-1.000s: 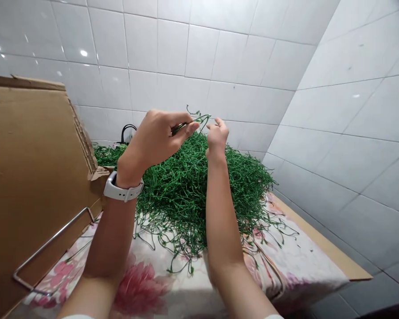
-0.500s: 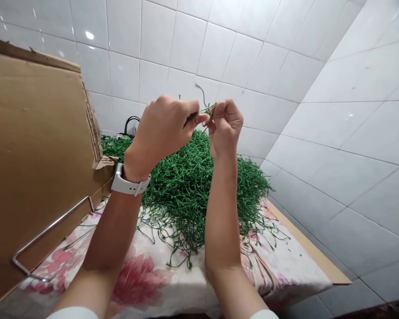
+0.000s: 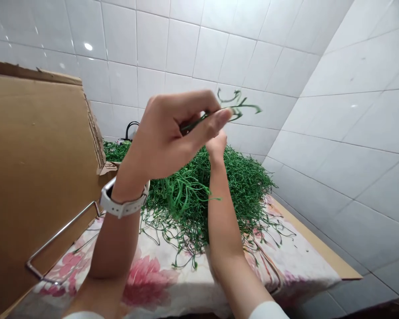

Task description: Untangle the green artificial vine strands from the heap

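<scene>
My left hand, with a white watch on its wrist, is closed on a few thin green artificial stems. Their curled, forked tips stick out to the right past my thumb and forefinger. Beneath this hand hangs a brighter tuft of green stems, which looks like the other end of the held bunch. My right hand is farther off, at the top of a big tangled heap of the same stems. Its fingers are hidden behind my left hand, so what it holds does not show.
A large cardboard box stands on the left, with a bent metal wire handle near its foot. The heap lies on a floral cloth over the table. White tiled walls close off the back and right. A black loop handle shows behind.
My hands, which met above the heap, have parted. The left has come nearer and turned, with stems in its grip; the right has moved down and away toward the heap.
</scene>
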Motion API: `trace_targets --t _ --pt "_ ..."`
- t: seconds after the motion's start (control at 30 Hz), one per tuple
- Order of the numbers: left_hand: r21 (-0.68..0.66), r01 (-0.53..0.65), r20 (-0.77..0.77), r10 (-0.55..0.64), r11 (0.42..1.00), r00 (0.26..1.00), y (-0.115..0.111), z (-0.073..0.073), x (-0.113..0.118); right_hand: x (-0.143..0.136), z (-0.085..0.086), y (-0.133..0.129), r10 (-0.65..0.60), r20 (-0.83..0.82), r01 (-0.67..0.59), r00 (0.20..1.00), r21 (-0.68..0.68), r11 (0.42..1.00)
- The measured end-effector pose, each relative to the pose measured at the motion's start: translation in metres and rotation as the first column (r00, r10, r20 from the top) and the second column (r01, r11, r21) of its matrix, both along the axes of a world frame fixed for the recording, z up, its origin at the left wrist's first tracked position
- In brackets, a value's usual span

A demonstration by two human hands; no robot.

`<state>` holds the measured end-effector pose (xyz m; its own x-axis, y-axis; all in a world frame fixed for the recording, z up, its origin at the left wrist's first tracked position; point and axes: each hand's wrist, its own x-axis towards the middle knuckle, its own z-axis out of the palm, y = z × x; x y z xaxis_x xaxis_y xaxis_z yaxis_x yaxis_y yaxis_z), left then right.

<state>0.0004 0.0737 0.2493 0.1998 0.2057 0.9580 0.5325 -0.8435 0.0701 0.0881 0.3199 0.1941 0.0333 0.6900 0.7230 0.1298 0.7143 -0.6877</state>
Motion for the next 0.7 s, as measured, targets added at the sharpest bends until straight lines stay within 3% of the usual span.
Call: trace_targets --t 0.1,0.17,0.2,0.3,0.33,0.43,0.6,0.7 --pt "-0.123 0.043 0.054 -0.037 0.991 0.998 0.027 -0.002 -0.015 -0.001 0.017 -0.016 0.069 -0.093 -0.07 0.993 -0.008 0.998" --pt "-0.129 0.032 0.088 -0.021 0.991 0.996 0.039 -0.003 -0.021 0.003 0.029 -0.034 0.238 -0.151 -0.227 0.959 0.086 0.97" --pt "-0.121 0.025 0.11 -0.012 0.992 0.994 0.043 -0.003 -0.022 0.006 0.034 -0.043 0.368 -0.161 -0.344 0.916 0.157 0.926" --pt "-0.118 0.011 0.169 0.009 0.993 0.986 0.045 -0.001 -0.02 0.015 0.042 -0.069 0.69 -0.07 -0.642 0.72 0.31 0.701" --pt "-0.126 0.013 0.183 0.01 0.992 0.983 0.045 0.0 -0.019 0.016 0.043 -0.076 0.728 -0.04 -0.679 0.685 0.327 0.657" --pt "-0.177 0.026 0.193 0.009 0.984 0.981 0.044 0.001 -0.016 0.015 0.043 -0.085 0.764 -0.042 -0.696 0.643 0.382 0.607" --pt "-0.213 0.013 0.2 0.031 0.977 0.979 0.041 0.0 -0.015 0.012 0.04 -0.078 0.836 0.042 -0.78 0.546 0.389 0.49" --pt "-0.191 -0.045 0.201 0.084 0.98 0.976 0.039 0.0 -0.016 0.013 0.04 -0.073 0.824 0.052 -0.758 0.564 0.427 0.493"
